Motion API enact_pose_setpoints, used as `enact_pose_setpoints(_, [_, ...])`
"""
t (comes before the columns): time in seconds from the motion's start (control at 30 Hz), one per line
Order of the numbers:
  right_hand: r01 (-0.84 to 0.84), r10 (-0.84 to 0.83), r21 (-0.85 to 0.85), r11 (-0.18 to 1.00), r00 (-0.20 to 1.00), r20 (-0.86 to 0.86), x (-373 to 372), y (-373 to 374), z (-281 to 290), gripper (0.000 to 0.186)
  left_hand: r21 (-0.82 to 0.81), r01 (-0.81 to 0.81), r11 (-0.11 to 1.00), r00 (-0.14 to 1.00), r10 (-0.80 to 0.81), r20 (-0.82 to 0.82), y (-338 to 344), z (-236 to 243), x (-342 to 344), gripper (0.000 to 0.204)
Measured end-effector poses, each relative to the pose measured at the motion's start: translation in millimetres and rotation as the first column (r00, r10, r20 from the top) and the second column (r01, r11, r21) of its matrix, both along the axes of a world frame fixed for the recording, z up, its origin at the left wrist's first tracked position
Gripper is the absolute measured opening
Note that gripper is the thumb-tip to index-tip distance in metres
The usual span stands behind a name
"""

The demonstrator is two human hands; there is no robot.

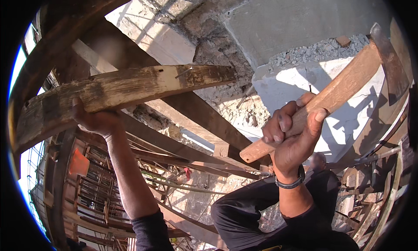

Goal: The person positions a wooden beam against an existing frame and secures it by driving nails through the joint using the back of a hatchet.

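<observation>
My left hand (98,119) grips a weathered wooden plank (126,88) from its lower edge, thumb against the near face. The plank runs from the far left to the middle, tapering at its right end. A nail (183,72) sticks out at a slant near that end, and a small dark hole lies left of it. On the right, my right hand (296,135) is wrapped around the flat wooden handle of a hammer (344,83). The hammer's dark metal head is raised at the upper right, apart from the plank. A dark band circles my right wrist.
Wooden beams (196,116) cross beneath the plank. Behind stands a grey concrete wall (300,20) with rubble (318,51) on a ledge. Timber and bar scaffolding (104,199) drops away at lower left, near an orange piece (79,163). My bent knee (235,207) is below.
</observation>
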State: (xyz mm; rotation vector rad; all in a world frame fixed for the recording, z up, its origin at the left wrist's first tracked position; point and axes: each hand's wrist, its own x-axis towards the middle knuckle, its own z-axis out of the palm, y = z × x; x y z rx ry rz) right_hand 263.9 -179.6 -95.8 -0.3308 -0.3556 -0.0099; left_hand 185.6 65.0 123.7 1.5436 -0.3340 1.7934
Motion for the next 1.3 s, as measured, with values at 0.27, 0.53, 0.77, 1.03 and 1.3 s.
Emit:
enact_pose_setpoints(0.27, [-0.335, 0.361, -0.324, 0.885, 0.932, 0.024, -13, 43, -28, 0.028, -0.004, 0.056, 0.998, 0.998, -0.056, 0.028, 3, 2, 2, 0.058])
enact_pose_setpoints(0.53, [0.078, -0.078, -0.042, 0.996, 0.997, 0.002, -26, 48, -13, 0.040, -0.056, 0.004, 0.998, 1.000, -0.003, 0.012, 3, -2, 7, 0.059])
enact_pose_setpoints(0.77, [0.003, 0.004, -0.076, 0.997, 0.997, 0.083, 2, -8, 3, 0.035, -0.034, -0.030, 0.999, 0.999, 0.031, 0.031, 0, -1, 2, 0.061])
enact_pose_setpoints(1.03, [0.159, 0.181, -0.641, 0.751, 0.884, 0.431, -6, 88, -69, 0.024, -0.072, 0.040, 0.997, 0.999, -0.038, 0.027, 3, 0, 6, 0.062])
enact_pose_setpoints(1.3, [0.002, 0.000, 0.012, 1.000, 0.992, -0.129, 11, -31, -1, 0.048, -0.025, 0.003, 1.000, 1.000, -0.004, -0.022, 0, -2, -8, 0.064])
